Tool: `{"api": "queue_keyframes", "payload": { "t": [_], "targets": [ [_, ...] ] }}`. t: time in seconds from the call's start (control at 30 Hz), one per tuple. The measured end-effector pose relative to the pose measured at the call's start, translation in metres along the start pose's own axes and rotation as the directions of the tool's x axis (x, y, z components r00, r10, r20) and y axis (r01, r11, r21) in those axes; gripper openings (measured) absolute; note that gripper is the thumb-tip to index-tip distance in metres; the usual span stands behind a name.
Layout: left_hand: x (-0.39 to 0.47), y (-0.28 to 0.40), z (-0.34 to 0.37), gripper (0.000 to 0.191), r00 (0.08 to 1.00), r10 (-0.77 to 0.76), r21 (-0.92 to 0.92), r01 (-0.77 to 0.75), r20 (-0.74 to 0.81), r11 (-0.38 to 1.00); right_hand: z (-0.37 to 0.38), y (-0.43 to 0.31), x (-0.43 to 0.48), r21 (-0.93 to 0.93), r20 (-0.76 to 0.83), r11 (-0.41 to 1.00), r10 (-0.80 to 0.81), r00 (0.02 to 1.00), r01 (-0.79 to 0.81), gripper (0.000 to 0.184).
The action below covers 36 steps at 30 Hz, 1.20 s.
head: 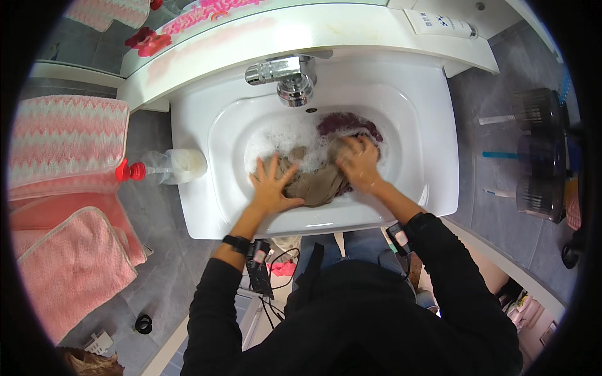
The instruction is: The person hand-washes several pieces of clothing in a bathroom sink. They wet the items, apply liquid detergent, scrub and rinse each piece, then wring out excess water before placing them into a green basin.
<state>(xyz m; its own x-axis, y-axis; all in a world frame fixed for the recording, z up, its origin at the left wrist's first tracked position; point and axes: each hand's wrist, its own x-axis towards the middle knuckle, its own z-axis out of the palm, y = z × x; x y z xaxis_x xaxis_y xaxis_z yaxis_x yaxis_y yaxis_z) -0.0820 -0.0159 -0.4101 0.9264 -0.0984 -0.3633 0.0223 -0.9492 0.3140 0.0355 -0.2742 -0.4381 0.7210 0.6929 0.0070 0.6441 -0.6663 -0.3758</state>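
A white ceramic washbasin (pixel 197 117) holds sudsy water with wet fabric in it. My left hand (pixel 273 185), fingers spread wide, rests on a brown-grey cloth (pixel 317 185) at the basin's left front. Over the right part of the same cloth lies my right hand (pixel 357 162), blurred, its fingers bent; whether it grips the fabric cannot be told. Behind my right hand a dark maroon cloth (pixel 350 123) shows partly above the foam. The chrome faucet (pixel 295 89) stands at the back rim, and no stream of water from it shows.
A pump bottle with a red top (pixel 188 166) is at the basin's left rim. Pink towels (pixel 80 263) hang on the left. A white tube (pixel 439 24) lies on the shelf (pixel 348 30) behind. Dark holders (pixel 538 199) with toothbrushes are on the right wall.
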Motion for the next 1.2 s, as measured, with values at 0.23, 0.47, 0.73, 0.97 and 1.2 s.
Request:
{"api": "queue_keyframes", "payload": {
  "t": [0.23, 0.47, 0.73, 0.97, 1.2],
  "targets": [
    [0.054, 0.018, 0.054, 0.057, 0.973, -0.192, 0.192, 0.166, 0.129, 0.967, 0.040, -0.016, -0.006, -0.086, 0.288, 0.996, 0.022, 0.957, 0.003, 0.056],
    [0.110, -0.002, 0.089, 0.053, 0.961, -0.124, 0.120, 0.097, 0.247, 0.988, 0.083, -0.011, 0.031, -0.158, 0.472, 0.981, 0.178, 0.864, -0.116, 0.060],
    [0.139, -0.010, 0.070, 0.047, 0.955, -0.069, 0.019, 0.066, 0.290, 0.998, 0.088, 0.018, 0.069, -0.120, 0.593, 0.991, 0.030, 0.805, 0.051, 0.045],
    [0.087, -0.012, -0.036, 0.035, 0.988, -0.146, -0.487, 0.156, 0.058, 0.860, 0.025, 0.009, 0.068, 0.171, 0.390, 0.982, 0.003, 0.921, -0.075, 0.051],
    [-0.028, -0.013, -0.027, 0.033, 0.840, -0.457, -0.904, -0.089, -0.294, 0.418, -0.029, -0.016, 0.004, 0.394, 0.023, 0.890, -0.262, 0.965, 0.232, 0.043]
  ]
}}
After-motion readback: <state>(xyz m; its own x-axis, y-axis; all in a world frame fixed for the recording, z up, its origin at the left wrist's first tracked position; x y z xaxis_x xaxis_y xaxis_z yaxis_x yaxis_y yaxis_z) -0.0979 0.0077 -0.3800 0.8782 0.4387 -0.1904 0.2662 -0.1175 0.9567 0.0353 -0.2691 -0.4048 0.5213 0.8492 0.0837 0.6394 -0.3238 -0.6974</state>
